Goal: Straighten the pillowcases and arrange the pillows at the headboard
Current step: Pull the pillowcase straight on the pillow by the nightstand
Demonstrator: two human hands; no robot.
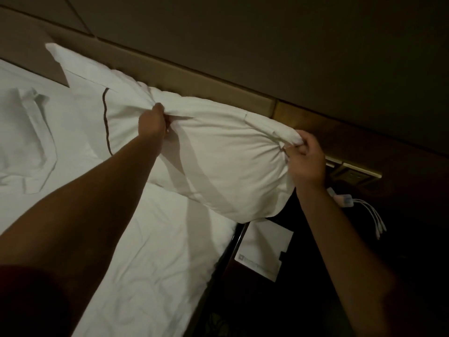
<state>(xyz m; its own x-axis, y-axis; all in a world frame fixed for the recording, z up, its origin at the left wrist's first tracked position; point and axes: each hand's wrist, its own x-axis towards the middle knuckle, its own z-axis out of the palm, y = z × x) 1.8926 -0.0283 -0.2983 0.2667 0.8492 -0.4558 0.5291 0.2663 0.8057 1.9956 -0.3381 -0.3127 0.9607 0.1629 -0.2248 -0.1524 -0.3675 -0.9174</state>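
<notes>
Head view, left hand (152, 121), right hand (306, 158) gripping pillowcase (226, 161)

white pillow (218, 156) with dark piping lies bunched against the headboard (194, 79); another, seemingly flatter, pillow (26, 139) left.

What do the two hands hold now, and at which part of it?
Both hold the white pillow: the left hand pinches fabric on its upper face, the right hand grips the bunched end by the bedside.

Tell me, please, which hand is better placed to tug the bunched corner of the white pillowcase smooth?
The right hand, probably: it already pinches the bunched corner of the white pillowcase near the brown headboard. The left hand grips mid-pillow, anchoring.
</notes>
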